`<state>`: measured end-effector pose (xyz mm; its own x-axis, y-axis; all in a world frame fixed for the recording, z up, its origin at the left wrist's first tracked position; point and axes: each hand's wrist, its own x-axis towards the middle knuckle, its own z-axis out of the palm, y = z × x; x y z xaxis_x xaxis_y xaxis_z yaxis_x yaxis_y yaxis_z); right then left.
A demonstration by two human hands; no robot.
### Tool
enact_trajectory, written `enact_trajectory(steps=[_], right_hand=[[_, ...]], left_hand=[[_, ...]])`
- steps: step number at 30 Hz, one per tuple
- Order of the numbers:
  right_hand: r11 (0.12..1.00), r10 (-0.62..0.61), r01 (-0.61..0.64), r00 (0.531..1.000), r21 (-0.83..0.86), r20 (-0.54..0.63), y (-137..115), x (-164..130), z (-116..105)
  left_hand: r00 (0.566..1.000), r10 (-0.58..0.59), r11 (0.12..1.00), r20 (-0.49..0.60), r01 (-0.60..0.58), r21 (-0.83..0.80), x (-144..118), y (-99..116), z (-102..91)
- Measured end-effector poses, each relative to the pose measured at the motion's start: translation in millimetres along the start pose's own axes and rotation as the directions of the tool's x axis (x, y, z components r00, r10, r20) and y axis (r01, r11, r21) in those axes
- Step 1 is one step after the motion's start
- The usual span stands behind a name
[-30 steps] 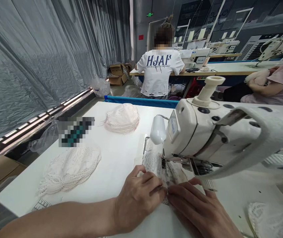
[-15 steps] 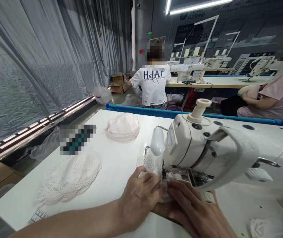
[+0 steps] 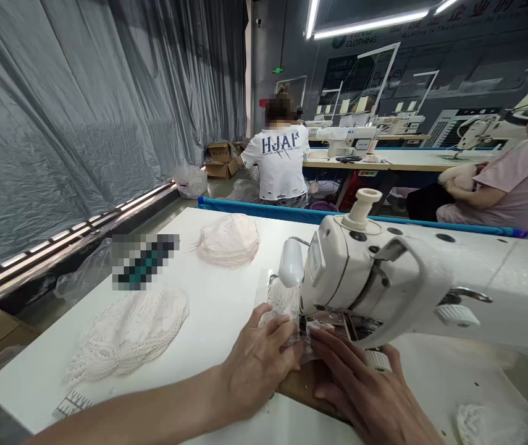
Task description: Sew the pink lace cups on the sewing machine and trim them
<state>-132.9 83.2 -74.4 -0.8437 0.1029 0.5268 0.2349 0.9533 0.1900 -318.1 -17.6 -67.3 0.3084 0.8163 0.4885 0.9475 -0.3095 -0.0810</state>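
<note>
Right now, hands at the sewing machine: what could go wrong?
1. Left hand and right hand press the lace piece close beside the needle area; a fingertip might get caught.
2. The lace could bunch under the sewing machine head and seam crooked.

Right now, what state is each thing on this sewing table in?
Lace piece: flat under the machine head, pinned by fingertips.
Left hand: open, pressing the lace.
Right hand: open, pressing beside it.
Sewing machine: upright.
White lace pile: heaped, untouched.
Pink pile: heaped, untouched.
</note>
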Motion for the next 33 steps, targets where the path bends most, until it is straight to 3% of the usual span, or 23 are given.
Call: enact_trajectory(steps=[5,13,17,22,28,33], right_hand=[[0.982,0.11,-0.098,0.992,0.163,-0.069,-2,1,-12],[0.938,0.28,-0.257,0.957,0.23,-0.071,-4,-3,-10],[0.964,0.187,-0.171,0.98,0.204,-0.064,-5,-4,-12],[0.989,0.018,-0.028,0.997,0.149,0.071,1,-13,-10],[0.996,-0.071,0.071,0.997,0.055,0.001,-1,-12,-6],[0.989,-0.12,0.124,0.991,-0.077,0.058,-9,-6,-6]], left_hand=[[0.999,0.051,0.997,-0.018,-0.052,-0.055,-1,3,-4.9],[0.994,0.086,0.993,-0.063,-0.091,-0.072,-3,3,-4.7],[0.994,0.084,0.994,-0.069,-0.089,-0.066,-2,4,-6.5],[0.995,0.081,0.995,-0.06,-0.085,-0.055,0,5,-9.0],[0.995,0.083,0.995,-0.052,-0.086,-0.048,0,4,-10.5],[0.997,0.069,0.996,-0.045,-0.072,-0.057,0,3,-9.5]])
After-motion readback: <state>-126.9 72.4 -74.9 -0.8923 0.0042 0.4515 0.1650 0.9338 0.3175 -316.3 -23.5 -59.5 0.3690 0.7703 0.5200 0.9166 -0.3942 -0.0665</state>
